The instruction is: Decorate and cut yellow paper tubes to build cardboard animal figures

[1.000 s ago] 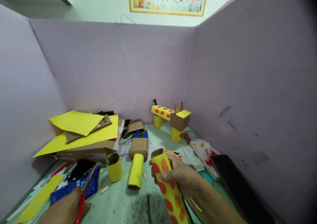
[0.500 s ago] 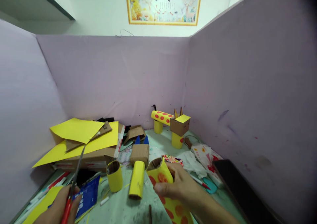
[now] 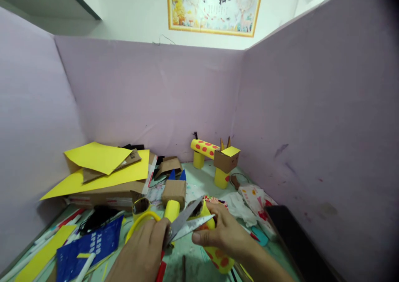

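At lower centre, the left hand [image 3: 140,251] is wrapped round the handles of the scissors [image 3: 183,219], whose blades stand parted and point to the right. Just right of it, the right hand [image 3: 222,232] grips the spotted tube [image 3: 222,260] between thumb and fingers near its upper end, with the mouth turned towards the blades. The step in hand looks like a cut into that rim; whether the blades touch it yet, I cannot tell. To do it well, seat the wall deep between the blades, near the pivot, squeeze slowly, and turn the tube rather than the scissors. The right thumb sits close to the lower blade, so it would be wise to slide it further down first.

Around them, from the left edge, lie a yellow strip [image 3: 46,255] and a blue packet [image 3: 89,248], with yellow sheets [image 3: 99,157] above. Just beyond the left hand, the short tube [image 3: 141,206] and the plain tube [image 3: 172,209] crowd the scissors and could be knocked. Behind them sits a small box [image 3: 173,191] with blue points. Further right stand a spotted animal figure [image 3: 204,148], then a white bag [image 3: 253,195] and a black slab [image 3: 299,240] beside the right forearm.
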Demonstrator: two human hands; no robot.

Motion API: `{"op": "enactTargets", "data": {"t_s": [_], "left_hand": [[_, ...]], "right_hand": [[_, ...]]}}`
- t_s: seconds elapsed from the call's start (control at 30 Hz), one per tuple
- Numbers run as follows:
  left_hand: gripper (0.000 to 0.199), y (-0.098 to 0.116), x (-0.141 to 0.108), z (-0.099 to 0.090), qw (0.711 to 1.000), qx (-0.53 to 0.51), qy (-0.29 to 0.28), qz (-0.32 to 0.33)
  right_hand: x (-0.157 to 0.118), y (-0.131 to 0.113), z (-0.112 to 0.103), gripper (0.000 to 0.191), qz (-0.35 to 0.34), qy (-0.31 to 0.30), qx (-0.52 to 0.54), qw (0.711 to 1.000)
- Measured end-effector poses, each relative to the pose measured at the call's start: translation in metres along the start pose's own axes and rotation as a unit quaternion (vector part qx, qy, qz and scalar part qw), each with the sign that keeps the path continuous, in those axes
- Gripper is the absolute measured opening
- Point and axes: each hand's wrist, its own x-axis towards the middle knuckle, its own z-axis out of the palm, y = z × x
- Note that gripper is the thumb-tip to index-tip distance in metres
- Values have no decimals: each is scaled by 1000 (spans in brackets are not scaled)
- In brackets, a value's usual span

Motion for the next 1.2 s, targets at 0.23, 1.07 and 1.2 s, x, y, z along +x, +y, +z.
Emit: {"op": "enactTargets", "data": {"t_s": [0.23, 1.07, 1.2], "left_hand": [[42, 2, -10, 1, 995, 84, 45, 28], [56, 5, -2, -24, 992, 68, -90, 53], [52, 1, -3, -15, 994, 1, -98, 57]], "right_hand": [[-2, 3, 6, 22, 12, 5, -8, 1000], [-3, 11, 6, 13, -5, 36, -60, 998], [-2, 6, 8, 11, -15, 37, -64, 997]]}}
